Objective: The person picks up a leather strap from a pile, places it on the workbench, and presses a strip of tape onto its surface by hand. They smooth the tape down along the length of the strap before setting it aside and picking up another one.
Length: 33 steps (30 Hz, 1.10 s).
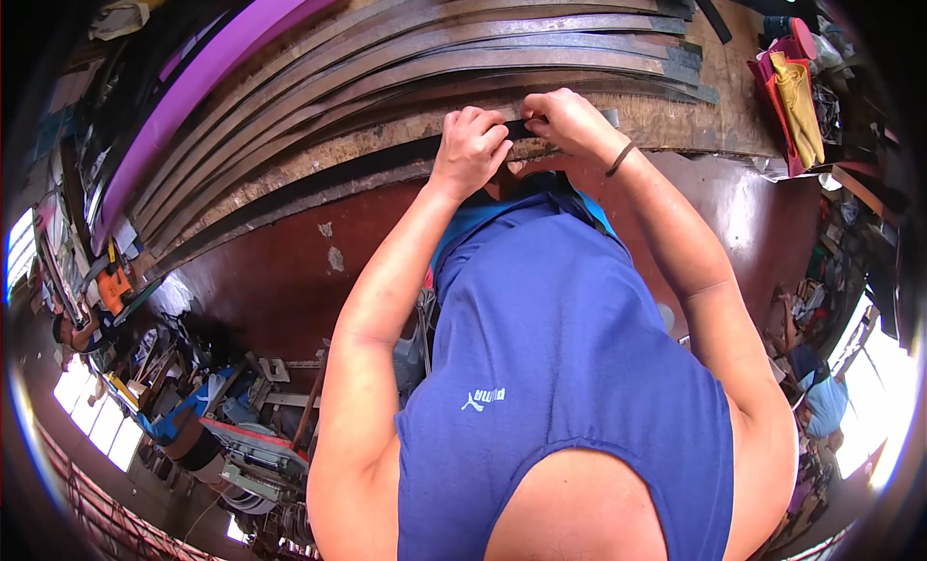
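Note:
A long dark leather-like strip (pixel 348 170) runs along the near edge of the worktable, its pale-grey end (pixel 610 119) at the right. My left hand (pixel 470 148) has its fingers curled and pinched on this strip. Just to the right, my right hand (pixel 570 120) is closed on the same strip, thumb and fingertips together, with a dark band around the wrist. A short stretch of strip shows between the two hands. The fingertips are partly hidden. Beyond them lies a row of several long brown-grey strips (pixel 386 64), fanned out side by side.
A purple curved sheet (pixel 183 107) lies left of the strips on the wooden table (pixel 739 93). At the right are a red piece holding a yellow cloth-like item (pixel 795 107). Tools and clutter (pixel 256 455) stand at lower left. Other people are partly visible at both sides.

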{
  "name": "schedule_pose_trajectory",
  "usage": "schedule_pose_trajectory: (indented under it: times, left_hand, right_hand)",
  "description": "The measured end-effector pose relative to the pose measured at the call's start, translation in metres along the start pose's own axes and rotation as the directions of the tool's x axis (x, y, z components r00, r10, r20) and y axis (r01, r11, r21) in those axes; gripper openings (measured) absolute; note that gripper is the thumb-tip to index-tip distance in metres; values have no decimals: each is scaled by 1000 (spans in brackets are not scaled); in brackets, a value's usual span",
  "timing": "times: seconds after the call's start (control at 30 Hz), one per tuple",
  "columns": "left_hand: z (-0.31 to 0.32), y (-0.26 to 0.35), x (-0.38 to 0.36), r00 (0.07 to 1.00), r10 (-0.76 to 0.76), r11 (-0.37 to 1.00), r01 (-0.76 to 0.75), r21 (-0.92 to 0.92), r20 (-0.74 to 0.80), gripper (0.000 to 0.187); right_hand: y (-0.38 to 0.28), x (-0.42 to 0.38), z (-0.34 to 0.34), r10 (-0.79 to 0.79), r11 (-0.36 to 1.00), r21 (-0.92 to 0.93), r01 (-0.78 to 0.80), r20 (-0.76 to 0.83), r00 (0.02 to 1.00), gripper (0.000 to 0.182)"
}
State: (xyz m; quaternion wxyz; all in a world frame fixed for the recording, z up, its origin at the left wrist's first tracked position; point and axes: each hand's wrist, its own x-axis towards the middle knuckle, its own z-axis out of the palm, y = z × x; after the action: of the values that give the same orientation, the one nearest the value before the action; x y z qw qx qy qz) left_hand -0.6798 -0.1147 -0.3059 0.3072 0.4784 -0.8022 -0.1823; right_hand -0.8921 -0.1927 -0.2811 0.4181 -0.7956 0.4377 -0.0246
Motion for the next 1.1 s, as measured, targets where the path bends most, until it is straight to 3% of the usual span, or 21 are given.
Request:
schedule_pose_trajectory:
  times: [0.23, 0.47, 1.1]
  left_hand:
    - [2, 2, 1, 1000, -16, 1000, 16, -5, 1, 17]
    - [2, 3, 3, 999, -24, 1000, 24, -12, 21, 17]
    - [35, 24, 27, 999, 18, 1000, -17, -22, 38, 16]
  right_hand:
    - [6, -21, -42, 57, 980, -191, -48, 45, 997, 31]
    - [33, -34, -69, -6, 1000, 21, 3, 142, 990, 22]
    - [52, -33, -57, 3, 994, 108, -18, 132, 991, 23]
